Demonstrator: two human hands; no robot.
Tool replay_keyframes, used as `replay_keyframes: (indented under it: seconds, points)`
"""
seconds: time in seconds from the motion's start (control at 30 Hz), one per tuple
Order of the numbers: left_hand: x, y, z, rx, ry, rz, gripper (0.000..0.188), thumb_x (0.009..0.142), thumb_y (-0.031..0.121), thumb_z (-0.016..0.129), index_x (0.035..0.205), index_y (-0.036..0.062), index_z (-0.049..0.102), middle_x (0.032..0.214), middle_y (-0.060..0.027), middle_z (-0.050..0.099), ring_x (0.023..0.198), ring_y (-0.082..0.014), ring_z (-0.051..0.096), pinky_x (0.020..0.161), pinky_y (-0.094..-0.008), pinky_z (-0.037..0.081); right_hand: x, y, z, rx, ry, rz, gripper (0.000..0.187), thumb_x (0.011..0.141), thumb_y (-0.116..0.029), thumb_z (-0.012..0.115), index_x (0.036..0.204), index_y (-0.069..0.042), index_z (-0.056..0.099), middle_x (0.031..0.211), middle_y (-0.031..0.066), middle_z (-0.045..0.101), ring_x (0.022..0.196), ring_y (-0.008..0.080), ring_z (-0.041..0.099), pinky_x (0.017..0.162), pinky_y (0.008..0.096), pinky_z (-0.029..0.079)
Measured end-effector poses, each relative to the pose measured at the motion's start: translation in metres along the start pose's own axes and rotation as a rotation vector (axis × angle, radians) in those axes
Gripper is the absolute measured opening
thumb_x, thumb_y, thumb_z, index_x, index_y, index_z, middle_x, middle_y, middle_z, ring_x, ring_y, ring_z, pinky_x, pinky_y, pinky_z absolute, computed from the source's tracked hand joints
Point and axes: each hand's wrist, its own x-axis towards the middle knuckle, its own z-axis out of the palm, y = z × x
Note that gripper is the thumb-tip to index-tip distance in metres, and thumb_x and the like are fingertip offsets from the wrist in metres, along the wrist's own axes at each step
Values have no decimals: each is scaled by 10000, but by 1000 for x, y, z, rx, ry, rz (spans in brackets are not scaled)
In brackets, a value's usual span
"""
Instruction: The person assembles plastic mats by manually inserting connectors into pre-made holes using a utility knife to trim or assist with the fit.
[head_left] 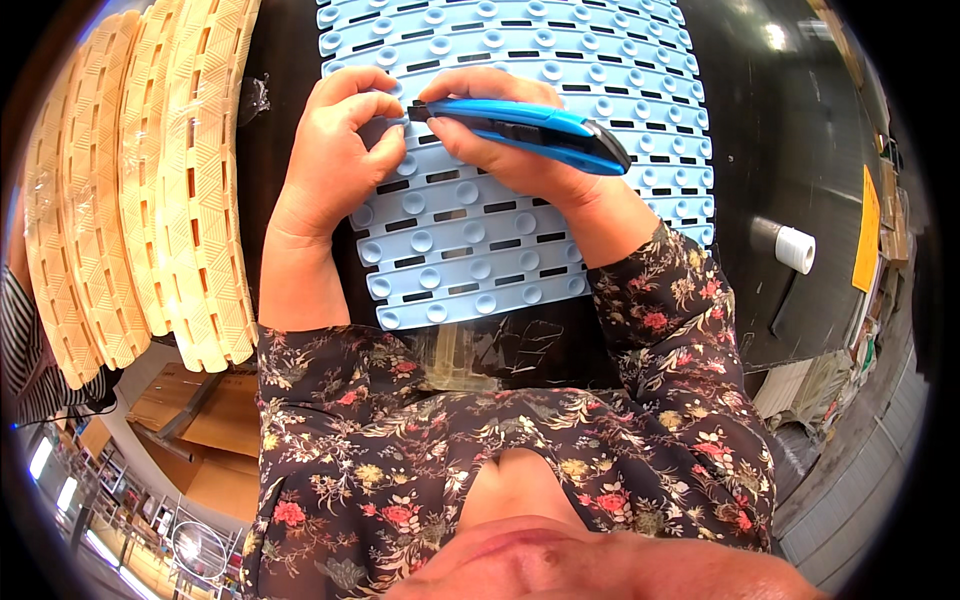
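On the dark desk [765, 310], the blue mat [478, 252] lay at twelve o'clock beneath my left grip [340, 145], curled, whether holding anything I couldn't tell, and my right grip [512, 166], closed around a blue cutter [540, 118] whose long axis pointed just past nine o'clock, toward the left.

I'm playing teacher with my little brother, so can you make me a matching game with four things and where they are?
Things:
1. cutter
2. beige mats
3. light blue mat
4. white roll

Places:
A. partly covered by the left hand
B. on the dark table, right side of the picture
C. held in the right hand
D. at the picture's left side

Right pairs: 1-C, 2-D, 3-A, 4-B
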Motion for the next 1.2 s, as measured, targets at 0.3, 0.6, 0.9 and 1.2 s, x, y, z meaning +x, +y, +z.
replay_keyframes:
  seconds: [0.3, 0.6, 0.9, 1.2]
  points:
    - [0, 0, 2, 9, 2, -2, 153, 753, 48, 731, 904, 17, 739, 1168, -80, 671, 1136, -278, 603, 983, -371, 501, 1, -4, -3, 16, -17, 72, 269, 883, -278, 739, 1109, -133, 726, 968, 93, 749, 868, 258, 733, 782, 349, 576]
    - [1, -4, -1, 5, -3, 1, 137, 751, 26, 718, 887, 15, 726, 1140, -77, 682, 1109, -288, 617, 966, -383, 511, 2, -3, 0, 3, 5, 31, 259, 889, -279, 734, 1102, -132, 726, 927, 99, 747, 846, 251, 735, 772, 352, 577]
    - [3, 4, 6, 24, 47, -13, 147, 740, 43, 749, 874, 30, 691, 1096, -84, 680, 1052, -289, 619, 913, -382, 512, 2, 2, 1, 117, 115, 121, 255, 877, -217, 750, 1084, -71, 718, 890, 69, 729, 775, 145, 699, 710, 302, 569]
    - [4, 9, 8, 49, 70, 20, 96, 751, 24, 713, 845, 37, 701, 1055, -99, 655, 1029, -308, 606, 919, -405, 490, 2, -3, -2, 70, 77, 149, 272, 874, -285, 731, 1085, -114, 717, 922, 93, 743, 803, 237, 736, 753, 344, 581]
